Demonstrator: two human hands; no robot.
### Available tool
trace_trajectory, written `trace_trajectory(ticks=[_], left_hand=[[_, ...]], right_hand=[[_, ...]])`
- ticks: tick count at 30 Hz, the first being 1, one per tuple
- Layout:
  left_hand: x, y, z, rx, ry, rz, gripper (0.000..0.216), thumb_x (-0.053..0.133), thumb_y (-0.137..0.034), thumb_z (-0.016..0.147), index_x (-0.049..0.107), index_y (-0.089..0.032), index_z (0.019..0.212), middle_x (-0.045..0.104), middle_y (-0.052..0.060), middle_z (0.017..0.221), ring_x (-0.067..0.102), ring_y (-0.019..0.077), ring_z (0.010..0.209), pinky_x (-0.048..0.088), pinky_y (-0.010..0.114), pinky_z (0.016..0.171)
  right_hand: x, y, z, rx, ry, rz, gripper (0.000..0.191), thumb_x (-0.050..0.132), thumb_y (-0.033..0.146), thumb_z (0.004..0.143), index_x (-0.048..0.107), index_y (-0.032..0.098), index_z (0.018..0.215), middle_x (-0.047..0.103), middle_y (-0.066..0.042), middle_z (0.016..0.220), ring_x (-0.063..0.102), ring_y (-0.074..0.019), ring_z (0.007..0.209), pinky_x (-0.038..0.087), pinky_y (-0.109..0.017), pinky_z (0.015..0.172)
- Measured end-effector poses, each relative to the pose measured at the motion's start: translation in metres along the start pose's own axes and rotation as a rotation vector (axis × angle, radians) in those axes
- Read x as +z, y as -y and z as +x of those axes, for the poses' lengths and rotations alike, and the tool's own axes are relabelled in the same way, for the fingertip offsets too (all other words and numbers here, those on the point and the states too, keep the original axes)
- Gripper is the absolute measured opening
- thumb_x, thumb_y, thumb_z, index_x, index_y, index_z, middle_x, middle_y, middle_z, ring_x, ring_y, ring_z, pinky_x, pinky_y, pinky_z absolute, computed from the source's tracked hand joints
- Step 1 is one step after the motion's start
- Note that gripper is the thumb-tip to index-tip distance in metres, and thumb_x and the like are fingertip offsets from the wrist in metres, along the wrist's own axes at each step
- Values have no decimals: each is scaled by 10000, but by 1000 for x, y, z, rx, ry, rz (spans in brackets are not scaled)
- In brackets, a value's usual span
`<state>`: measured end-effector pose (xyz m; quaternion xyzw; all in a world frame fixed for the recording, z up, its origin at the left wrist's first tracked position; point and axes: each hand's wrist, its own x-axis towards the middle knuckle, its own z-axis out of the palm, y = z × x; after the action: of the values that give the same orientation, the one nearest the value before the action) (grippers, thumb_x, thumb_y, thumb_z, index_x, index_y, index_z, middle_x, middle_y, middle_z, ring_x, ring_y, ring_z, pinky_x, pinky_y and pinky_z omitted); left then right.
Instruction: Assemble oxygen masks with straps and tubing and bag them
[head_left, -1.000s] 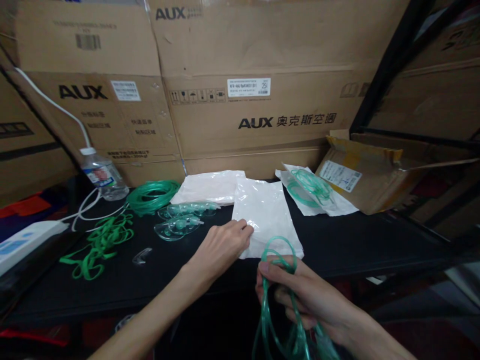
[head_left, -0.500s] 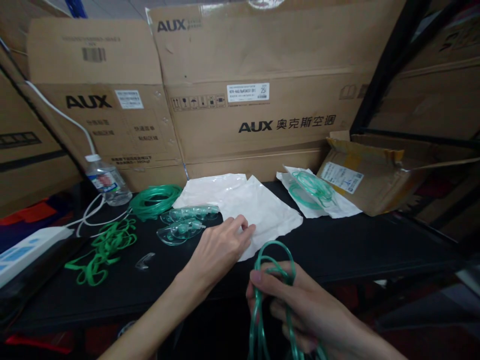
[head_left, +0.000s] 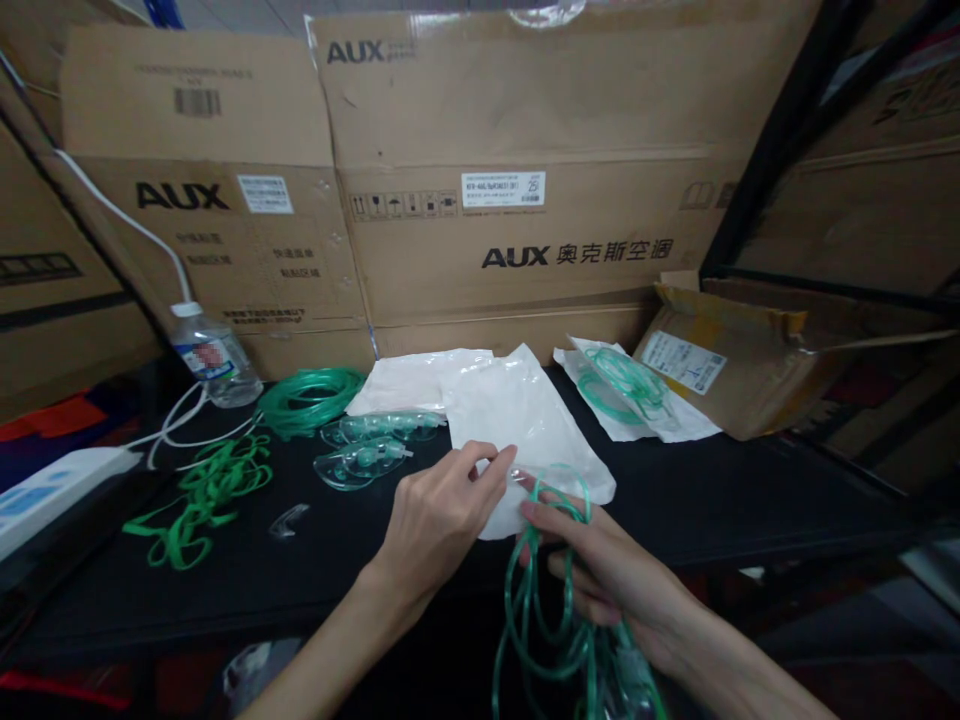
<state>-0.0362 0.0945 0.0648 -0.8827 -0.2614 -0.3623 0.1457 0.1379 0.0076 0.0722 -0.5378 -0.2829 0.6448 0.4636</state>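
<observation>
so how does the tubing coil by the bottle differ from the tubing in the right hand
The tubing coil lies on the black surface; the held tubing hangs from the right hand. The tubing coil forms a compact ring, while the held tubing hangs in loose loops. Both are green and translucent.

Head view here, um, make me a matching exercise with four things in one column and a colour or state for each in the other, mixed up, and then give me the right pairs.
Things
1. Bottle
2. Right hand
3. Cardboard box on the right
4. Green straps

Colours and states
A. Lying in a loose tangle
B. Brown, with a white label
C. Holding looped green tubing
D. Clear, with a white cap

Right pairs
1-D, 2-C, 3-B, 4-A
</observation>
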Motion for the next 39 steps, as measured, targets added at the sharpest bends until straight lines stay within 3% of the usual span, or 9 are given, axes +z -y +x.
trace_trajectory(ticks=[3,6,11,15,19,23,27,39], left_hand=[[-2,-3,-2,129,-39,-36,275,540,-173,1015,618,-183,1279,731,41,1011,709,160,782,559,243,629],[-3,-7,-2,171,-34,-128,265,534,-157,1010,639,-165,1254,726,48,978,697,165,771,573,259,635],[-7,-19,1,-101,-14,-498,253,567,-186,1000,722,-227,1196,695,42,1011,679,136,800,580,251,714],[-15,-30,4,-369,83,-687,241,609,-198,974,774,-270,1135,695,32,1007,682,159,885,570,287,796],[-14,-44,1,-464,13,-641,249,586,-202,972,785,-265,1106,690,48,998,671,187,885,566,328,784],[1,-57,-5,-390,-65,-430,312,543,-184,971,738,-255,1203,692,77,1033,645,234,931,564,390,823],[14,-58,-10,-351,-33,-282,340,519,-162,974,706,-256,1242,697,79,1043,639,249,930,561,383,789],[0,-44,-2,-526,4,-666,215,505,-192,999,719,-191,999,704,52,1002,675,194,969,512,326,922]], right_hand=[[-2,-3,9,-23,14,50,252,745,397,863,633,173,893,498,95,503,144,-5,354,133,-113,293],[-3,-4,17,-71,6,146,224,776,343,821,624,182,858,538,87,551,141,1,361,132,-113,296],[0,-3,25,-162,1,256,304,855,284,681,614,194,842,456,122,542,131,0,393,132,-107,317],[4,-2,30,-213,-6,293,292,840,280,678,620,194,850,385,137,502,113,-8,391,123,-119,317],[9,-2,34,-250,-31,323,269,827,271,705,607,196,840,354,148,464,117,-16,380,138,-126,317],[13,-2,38,-268,-53,363,331,856,315,690,555,194,750,360,142,450,174,-16,386,180,-116,332],[15,-3,42,-243,-34,394,363,827,352,706,499,200,674,359,132,453,227,-19,387,231,-117,344],[9,-4,53,-242,23,410,220,735,131,620,544,187,714,391,127,448,220,-14,375,200,-114,333]])
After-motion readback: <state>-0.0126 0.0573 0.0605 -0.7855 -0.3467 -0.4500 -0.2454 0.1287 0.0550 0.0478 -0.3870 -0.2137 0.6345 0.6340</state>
